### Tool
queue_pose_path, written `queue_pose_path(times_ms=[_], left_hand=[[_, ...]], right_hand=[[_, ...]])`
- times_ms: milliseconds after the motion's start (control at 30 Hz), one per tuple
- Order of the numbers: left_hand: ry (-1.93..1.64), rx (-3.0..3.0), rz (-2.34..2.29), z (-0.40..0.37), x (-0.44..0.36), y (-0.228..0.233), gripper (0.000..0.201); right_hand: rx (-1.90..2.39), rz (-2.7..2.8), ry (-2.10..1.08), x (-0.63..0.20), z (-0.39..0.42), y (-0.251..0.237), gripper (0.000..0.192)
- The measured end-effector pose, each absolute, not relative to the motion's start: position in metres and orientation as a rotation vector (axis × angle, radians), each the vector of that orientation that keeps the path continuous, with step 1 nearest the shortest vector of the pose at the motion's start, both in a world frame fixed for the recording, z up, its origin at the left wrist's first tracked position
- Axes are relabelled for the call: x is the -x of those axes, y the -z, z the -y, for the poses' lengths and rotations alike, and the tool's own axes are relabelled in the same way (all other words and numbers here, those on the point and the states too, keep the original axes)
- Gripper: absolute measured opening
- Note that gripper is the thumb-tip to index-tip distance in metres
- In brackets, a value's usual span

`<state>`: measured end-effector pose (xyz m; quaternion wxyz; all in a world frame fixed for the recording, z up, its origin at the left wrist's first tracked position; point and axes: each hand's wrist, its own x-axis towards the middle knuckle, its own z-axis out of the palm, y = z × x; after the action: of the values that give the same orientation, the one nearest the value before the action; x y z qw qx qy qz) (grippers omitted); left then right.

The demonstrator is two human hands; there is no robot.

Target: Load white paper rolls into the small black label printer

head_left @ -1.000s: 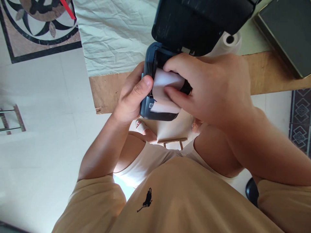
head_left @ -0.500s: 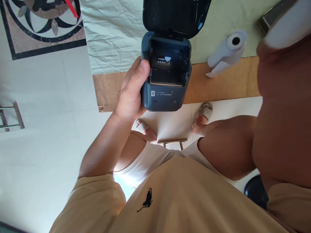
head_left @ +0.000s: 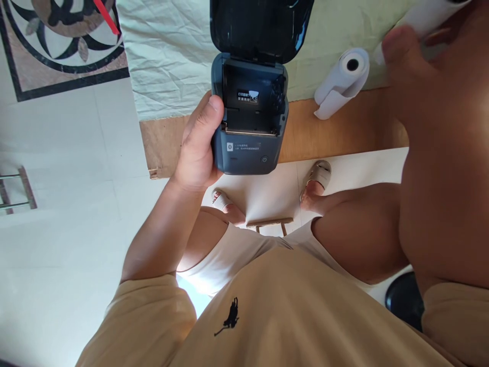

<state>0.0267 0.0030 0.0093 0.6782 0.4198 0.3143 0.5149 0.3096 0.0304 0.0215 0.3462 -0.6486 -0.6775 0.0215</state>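
My left hand (head_left: 200, 137) grips a dark blue label printer (head_left: 248, 153) by its left side, thumb on the rim. The printer's black lid (head_left: 260, 30) stands raised, and its paper bay shows no roll inside. At the upper right, my right hand (head_left: 416, 66) is closed on a white paper roll (head_left: 428, 20), which runs partly out of the picture. Between the printer and that hand, a second paper roll (head_left: 336, 81) rests on the table with its loose end curling out toward the front edge.
A pale green cloth (head_left: 164, 61) covers the table, with a bare wooden edge (head_left: 344, 127) in front. My legs and sandals show below it, beside a small stool (head_left: 269, 223). A red strip (head_left: 107, 16) lies at the upper left.
My right hand and the paper roll in it have come further into view, now sharper. The printer in my left hand appears slightly further left, as does the whole scene.
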Motion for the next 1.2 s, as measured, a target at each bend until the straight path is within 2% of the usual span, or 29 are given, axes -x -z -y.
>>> queue_pose_path(times_ms=[100,167,367,567,733,900,1100,1200], left_hand=[[-1.144,-0.948,-0.713,-0.004,-0.026,-0.009,0.022],[-1.121,-0.944,-0.71,-0.004,-0.026,-0.009,0.024],[-1.097,-0.92,-0.721,-0.004,-0.027,-0.012,0.026],[-1.122,-0.954,-0.773,-0.002,-0.028,-0.014,0.023],[-1.142,-0.961,-0.71,-0.003,-0.028,-0.009,0.028],[-1.114,-0.927,-0.685,-0.004,-0.026,-0.006,0.032],[-1.109,-0.939,-0.688,-0.004,-0.026,-0.008,0.031],[-1.115,-0.94,-0.689,-0.004,-0.027,-0.008,0.031]], right_hand=[[1.916,1.831,-0.02,-0.301,-0.027,-0.032,0.052],[1.927,1.858,-0.034,-0.295,-0.021,-0.038,0.053],[1.502,1.803,0.025,-0.272,0.0,-0.044,0.034],[1.609,2.134,0.084,-0.245,0.001,-0.036,0.045],[1.718,2.024,0.034,-0.243,-0.003,-0.032,0.033],[1.43,2.056,-0.197,-0.242,0.002,-0.032,0.051],[1.514,2.121,-0.184,-0.237,0.004,-0.032,0.039],[1.571,2.078,-0.146,-0.238,0.002,-0.031,0.038]])
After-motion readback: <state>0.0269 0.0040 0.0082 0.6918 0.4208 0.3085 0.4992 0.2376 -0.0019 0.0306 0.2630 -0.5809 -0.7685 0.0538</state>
